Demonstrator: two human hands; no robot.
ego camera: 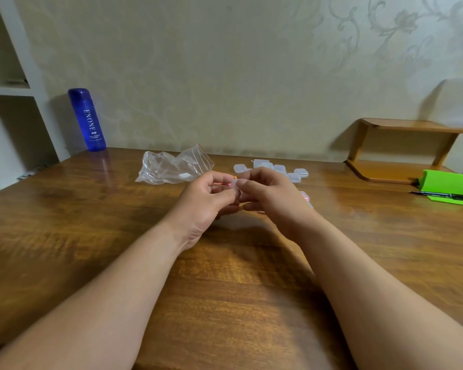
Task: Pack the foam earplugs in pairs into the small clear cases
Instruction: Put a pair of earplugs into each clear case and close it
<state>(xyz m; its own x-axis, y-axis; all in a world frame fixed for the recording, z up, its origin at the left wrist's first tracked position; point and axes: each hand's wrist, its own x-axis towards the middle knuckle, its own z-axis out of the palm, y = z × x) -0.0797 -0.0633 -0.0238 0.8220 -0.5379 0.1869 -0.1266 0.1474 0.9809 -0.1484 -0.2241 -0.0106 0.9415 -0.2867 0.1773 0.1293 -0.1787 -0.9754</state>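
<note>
The left hand [206, 196] and the right hand [274, 194] meet above the table [91, 209], just this side of the crumpled zip bag [171, 166]. Each has its thumb and fingers curled onto one small clear case [234, 186], pinching it from either side. A speck of orange earplug [235, 177] shows at the case's top edge. Beside it is a thin reddish streak I can't make out. The fingers hide whether a full pair is inside.

To my eye this is the filling or closing step on this one case. The next move would be to tuck the foam clear of the rim, press the lid until it seats, then set the case down. The spare cases [273, 169] lie clustered to the right of the bag. A pinkish case [304, 195] sits further right of the bag, behind the right hand.
</note>
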